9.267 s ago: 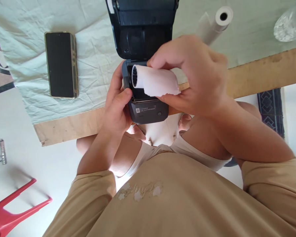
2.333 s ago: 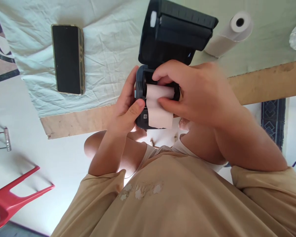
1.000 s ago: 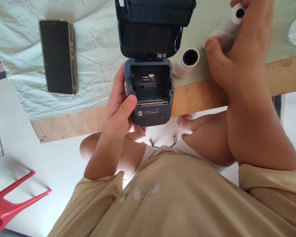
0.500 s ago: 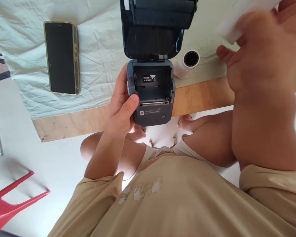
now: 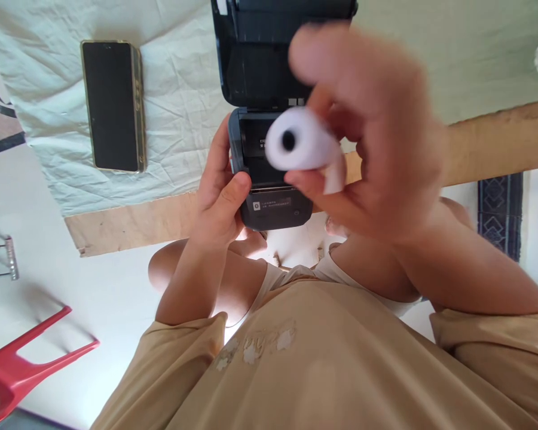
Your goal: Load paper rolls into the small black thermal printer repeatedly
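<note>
One printer [image 5: 269, 179], one paper roll [image 5: 302, 143], one phone [image 5: 112, 106], two hands [image 5: 219, 197].

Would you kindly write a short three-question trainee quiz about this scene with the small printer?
1. True or false: the printer has its lid shut.
2. What does the right hand hold? A) paper roll B) phone C) bottle
3. Which hand steadies the printer?

Key
1. False; the lid stands open.
2. A, the paper roll, held above the open bay; the phone lies on the cloth.
3. The left hand.

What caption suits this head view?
Left hand grips open printer; right hand holds white paper roll over it, phone lying nearby.
</note>
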Demonstrator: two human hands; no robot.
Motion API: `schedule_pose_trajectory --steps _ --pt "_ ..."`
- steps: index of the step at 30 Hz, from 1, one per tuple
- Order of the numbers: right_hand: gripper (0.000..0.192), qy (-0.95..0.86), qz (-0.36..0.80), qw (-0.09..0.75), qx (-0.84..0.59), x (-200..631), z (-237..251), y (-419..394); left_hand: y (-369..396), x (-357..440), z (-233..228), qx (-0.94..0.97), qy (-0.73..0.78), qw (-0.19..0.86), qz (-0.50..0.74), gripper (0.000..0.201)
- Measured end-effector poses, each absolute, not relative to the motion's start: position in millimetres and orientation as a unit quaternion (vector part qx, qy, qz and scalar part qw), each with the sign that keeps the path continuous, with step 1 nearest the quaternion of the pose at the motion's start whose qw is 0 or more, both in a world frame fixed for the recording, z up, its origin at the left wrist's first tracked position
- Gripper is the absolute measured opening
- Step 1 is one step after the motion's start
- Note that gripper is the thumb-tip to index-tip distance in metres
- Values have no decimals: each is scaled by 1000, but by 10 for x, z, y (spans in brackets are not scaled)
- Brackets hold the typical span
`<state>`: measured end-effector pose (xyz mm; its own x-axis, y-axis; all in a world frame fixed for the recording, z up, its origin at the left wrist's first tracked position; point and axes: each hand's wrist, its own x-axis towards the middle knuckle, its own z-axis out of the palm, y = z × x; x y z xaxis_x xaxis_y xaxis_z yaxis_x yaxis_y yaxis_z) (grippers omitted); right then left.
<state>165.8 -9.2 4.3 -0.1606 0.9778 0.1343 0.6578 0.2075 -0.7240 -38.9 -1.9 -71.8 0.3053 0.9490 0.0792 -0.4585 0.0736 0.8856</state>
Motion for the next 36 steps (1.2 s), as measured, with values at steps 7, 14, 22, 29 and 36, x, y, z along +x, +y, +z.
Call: schedule_pose_trajectory --steps 7,14,22,29,36 --pt "37 -742 157 258 -599 1483 72 -61 -36 -397 -708 450 272 682 508 63" --pt "50 -759 175 262 -570 1529 -31 -5 -50 -405 -722 444 304 685 491 65" --pt "37 -784 34 382 -489 1500 -191 -162 -65 -410 -529 446 317 690 474 62" --pt "18 -797 8 440 -414 1477 -222 -273 -29 -451 -555 474 320 680 459 75" --pt "9 -825 13 417 -381 1526 -240 -295 44 -560 -764 524 311 648 457 86"
